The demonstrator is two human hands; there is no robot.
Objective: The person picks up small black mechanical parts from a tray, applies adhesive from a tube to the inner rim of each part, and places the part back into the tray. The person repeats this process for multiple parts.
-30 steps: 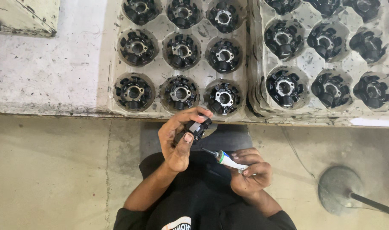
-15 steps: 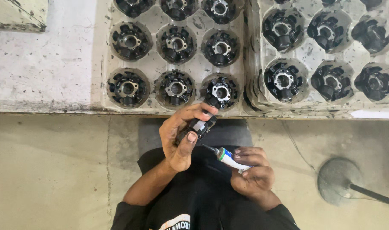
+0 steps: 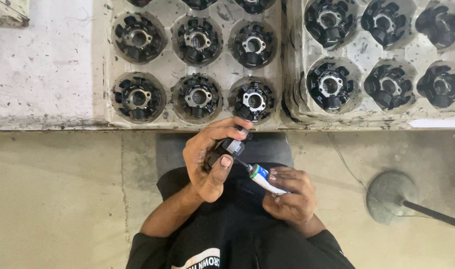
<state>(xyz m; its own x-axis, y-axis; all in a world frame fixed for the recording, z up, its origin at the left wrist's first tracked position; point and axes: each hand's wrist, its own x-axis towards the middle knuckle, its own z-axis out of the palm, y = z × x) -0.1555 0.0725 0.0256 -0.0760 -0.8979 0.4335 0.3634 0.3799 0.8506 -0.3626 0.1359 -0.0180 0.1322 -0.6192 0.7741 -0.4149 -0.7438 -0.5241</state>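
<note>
In my left hand [image 3: 207, 159] I hold a small black part [image 3: 226, 148] with a pale grey face, pinched between thumb and curled fingers just above my lap, in front of the bench edge; my fingers cover most of it, so I cannot make out its full shape. My right hand [image 3: 289, 195] is closed around a small white tube [image 3: 265, 179] with a green collar and a thin dark nozzle, and the nozzle tip reaches up and left to touch the part. The tube looks soft and smooth, the part hard and matte. Beyond my hands stands the bench [image 3: 43, 74], its top a rough, stained, whitish surface with a chipped front edge. On it lie two pale moulded trays: the left tray [image 3: 167, 65] and the right tray [image 3: 359, 52], set side by side with their rims touching, both scuffed and dirty. Each round pocket holds a black ring-shaped stator [image 3: 254, 101] with stubby teeth around a bright metal hub with small holes. Below the bench is a smooth concrete floor, and at my right a round grey metal base [image 3: 389, 197] with a dark rod running off to the right.
</note>
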